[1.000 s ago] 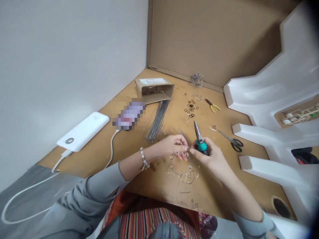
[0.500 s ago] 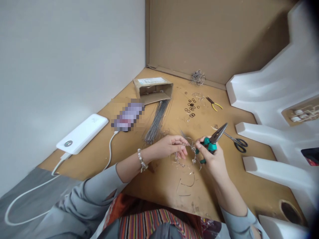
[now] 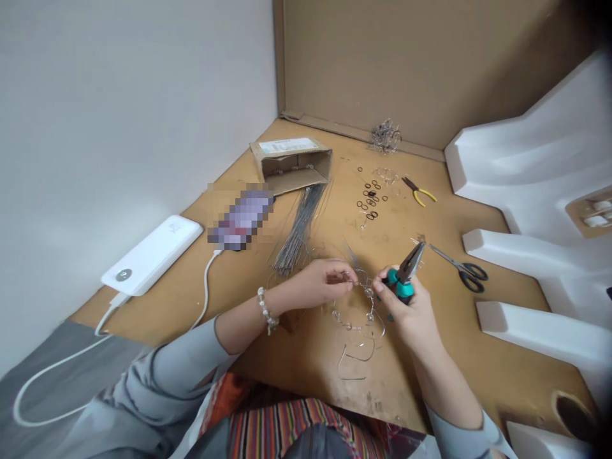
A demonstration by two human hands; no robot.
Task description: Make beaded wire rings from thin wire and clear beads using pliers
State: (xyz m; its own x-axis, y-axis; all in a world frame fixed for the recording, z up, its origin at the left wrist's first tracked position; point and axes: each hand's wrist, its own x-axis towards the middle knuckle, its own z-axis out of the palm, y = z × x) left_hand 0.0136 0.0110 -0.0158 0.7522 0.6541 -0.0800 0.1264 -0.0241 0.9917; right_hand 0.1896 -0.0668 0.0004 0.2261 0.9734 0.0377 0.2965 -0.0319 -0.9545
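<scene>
The right hand (image 3: 408,306) wraps the pliers (image 3: 405,275), hiding most of the handles, and the left hand (image 3: 322,285) covers part of the beaded wire ring (image 3: 370,307), with strands between the two grips too fine to trace. Left of the grip, the phone (image 3: 245,218) is pixelated past reading and the display on the power bank (image 3: 153,255) is too small. Right of the grip, the white molded piece (image 3: 540,322) runs out of frame.
</scene>
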